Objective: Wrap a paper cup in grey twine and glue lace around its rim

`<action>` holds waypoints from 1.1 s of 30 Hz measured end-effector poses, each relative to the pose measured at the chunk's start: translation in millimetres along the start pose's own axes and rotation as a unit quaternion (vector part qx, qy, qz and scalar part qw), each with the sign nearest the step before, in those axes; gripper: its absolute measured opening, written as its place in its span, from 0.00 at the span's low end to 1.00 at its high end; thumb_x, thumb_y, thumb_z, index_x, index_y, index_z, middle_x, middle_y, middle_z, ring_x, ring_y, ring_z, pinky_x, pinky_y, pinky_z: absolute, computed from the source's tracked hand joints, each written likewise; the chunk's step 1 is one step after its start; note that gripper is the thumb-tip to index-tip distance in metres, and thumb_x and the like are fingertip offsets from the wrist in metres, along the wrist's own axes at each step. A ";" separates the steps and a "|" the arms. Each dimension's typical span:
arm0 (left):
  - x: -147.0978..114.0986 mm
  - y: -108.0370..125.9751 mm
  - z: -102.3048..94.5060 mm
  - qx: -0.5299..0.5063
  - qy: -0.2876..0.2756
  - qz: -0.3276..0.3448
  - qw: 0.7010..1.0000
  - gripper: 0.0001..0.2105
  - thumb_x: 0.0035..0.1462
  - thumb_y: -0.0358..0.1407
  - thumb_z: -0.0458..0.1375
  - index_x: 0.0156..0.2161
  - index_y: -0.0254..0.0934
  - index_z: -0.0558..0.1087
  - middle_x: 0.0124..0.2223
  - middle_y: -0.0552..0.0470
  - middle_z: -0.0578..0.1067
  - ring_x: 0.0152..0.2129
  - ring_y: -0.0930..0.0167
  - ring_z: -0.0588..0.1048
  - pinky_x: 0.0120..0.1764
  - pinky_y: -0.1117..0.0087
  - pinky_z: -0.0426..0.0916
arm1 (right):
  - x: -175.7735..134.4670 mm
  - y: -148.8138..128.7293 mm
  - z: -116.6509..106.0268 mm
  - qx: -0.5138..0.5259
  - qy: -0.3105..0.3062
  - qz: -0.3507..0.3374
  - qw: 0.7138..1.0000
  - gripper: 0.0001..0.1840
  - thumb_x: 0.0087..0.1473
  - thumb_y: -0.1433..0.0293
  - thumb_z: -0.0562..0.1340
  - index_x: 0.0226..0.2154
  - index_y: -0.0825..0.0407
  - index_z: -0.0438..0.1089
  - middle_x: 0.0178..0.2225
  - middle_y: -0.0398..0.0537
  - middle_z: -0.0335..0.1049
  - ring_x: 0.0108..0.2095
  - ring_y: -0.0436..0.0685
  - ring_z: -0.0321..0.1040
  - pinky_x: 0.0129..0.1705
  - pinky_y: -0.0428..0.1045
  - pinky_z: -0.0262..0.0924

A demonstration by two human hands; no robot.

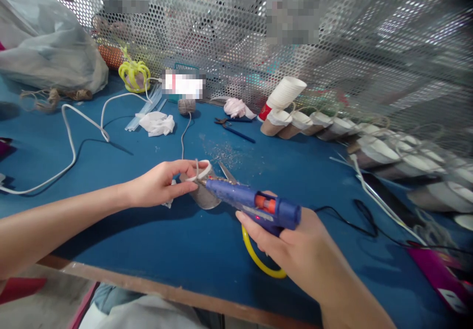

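Note:
My right hand point(291, 245) is wrapped round a blue hot glue gun point(240, 196), its nozzle pointing left at the rim of a paper cup point(207, 200). A small red light glows on the gun's side. With fingers and thumb my left hand point(170, 183) grips the cup at its rim, where a grey cord point(197, 169) lies. The cord runs back to a small ball of twine point(186, 106). Behind the gun, a pair of scissors with a yellow handle point(258, 262) rests on the table, partly hidden by the gun and my right hand.
Pliers point(236, 128), a crumpled white tissue point(157, 123) and clear glue sticks point(142, 115) lie further back. Stacked white cups point(286, 92) and a row of cord-wrapped cups point(377, 149) line the right. A white cable point(74, 151) curves across the left. Perforated metal point(221, 33) walls the back.

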State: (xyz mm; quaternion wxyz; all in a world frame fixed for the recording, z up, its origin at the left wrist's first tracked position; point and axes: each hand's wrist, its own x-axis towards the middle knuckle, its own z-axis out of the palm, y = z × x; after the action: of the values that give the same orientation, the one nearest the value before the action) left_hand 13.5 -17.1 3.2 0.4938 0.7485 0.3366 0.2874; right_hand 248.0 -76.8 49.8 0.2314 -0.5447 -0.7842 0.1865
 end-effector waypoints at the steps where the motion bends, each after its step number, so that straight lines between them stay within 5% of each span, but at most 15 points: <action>1: 0.1 -0.7 -0.7 0.002 -0.004 0.008 1.000 0.07 0.57 0.37 0.51 0.30 0.37 0.61 0.48 0.45 0.73 0.59 0.62 0.59 0.47 0.67 0.66 | 0.6 1.1 -0.3 0.006 0.003 0.006 1.000 0.15 0.49 0.63 0.60 0.16 0.47 0.61 0.10 0.38 0.62 0.14 0.51 0.63 0.16 0.45 0.59; 12: -0.7 -2.8 -8.4 0.004 -0.039 0.045 0.998 0.06 0.57 0.32 0.52 0.29 0.37 0.60 0.56 0.43 0.67 0.58 0.65 0.59 0.55 0.66 0.58 | 13.6 4.7 -8.2 0.061 -0.009 0.152 0.987 0.24 0.48 0.58 0.60 0.09 0.48 0.55 0.09 0.39 0.62 0.12 0.50 0.63 0.16 0.44 0.61; 33: -1.1 -6.5 -9.8 0.015 -0.050 0.075 0.996 0.06 0.57 0.29 0.52 0.30 0.36 0.60 0.57 0.39 0.66 0.58 0.63 0.60 0.55 0.65 0.59 | 13.4 6.9 -8.6 0.071 -0.043 0.169 0.982 0.22 0.45 0.57 0.60 0.10 0.48 0.56 0.07 0.38 0.58 0.09 0.49 0.58 0.15 0.44 0.59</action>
State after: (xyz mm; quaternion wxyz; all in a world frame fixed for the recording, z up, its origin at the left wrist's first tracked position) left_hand 3.9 -10.8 0.4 0.4755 0.7924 0.2590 0.2809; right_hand 254.1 -61.5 55.2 0.2010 -0.6429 -0.6750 0.3010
